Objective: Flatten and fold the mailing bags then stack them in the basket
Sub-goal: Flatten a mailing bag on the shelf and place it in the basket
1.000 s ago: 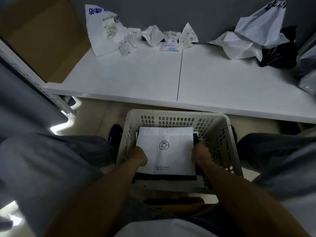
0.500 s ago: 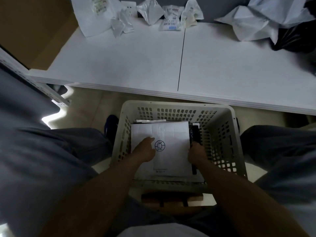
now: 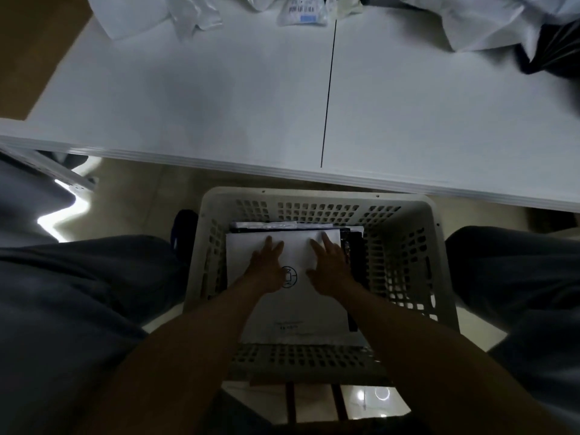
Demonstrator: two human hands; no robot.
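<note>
Left hand point(image 3: 266, 271): fingers straight, pressing flat on folded white mailing bag point(image 3: 298, 306).
Right hand point(image 3: 329, 268): same, at 3 o'clock of it.
Laundry basket point(image 3: 439, 277): holds the bag.

The perforated basket point(image 3: 408, 265) looks like matt white plastic, the folded mailing bag point(image 3: 301, 306) inside smooth and matt, the tabletop point(image 3: 219, 98) smooth white, the floor point(image 3: 131, 196) glossy.

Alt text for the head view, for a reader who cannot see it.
The left hand and right hand press, fingers straight, on a folded white mailing bag lying in the white slotted basket. Crumpled bags lie on the white table beyond.
</note>
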